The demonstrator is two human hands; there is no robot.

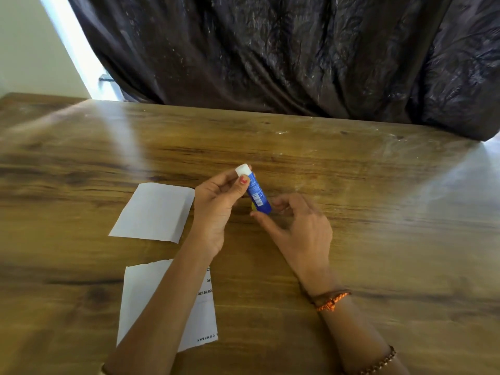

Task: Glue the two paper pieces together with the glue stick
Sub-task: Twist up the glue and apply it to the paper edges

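So the glue stick (258,196) is a blue tube with a white label and a white tip showing at the top, tilted and held up off the tabletop (351,212). The left hand (216,209) grips it near the white end; the right hand (300,228) has loosely curled fingers at the bottom end, can't tell if it's actually pinching. One blank paper piece (153,212) lies just left of the left hand. The printed paper piece (140,290) sits nearer, partly hidden under the left forearm. Dark curtain (270,50) hangs beyond the hands.
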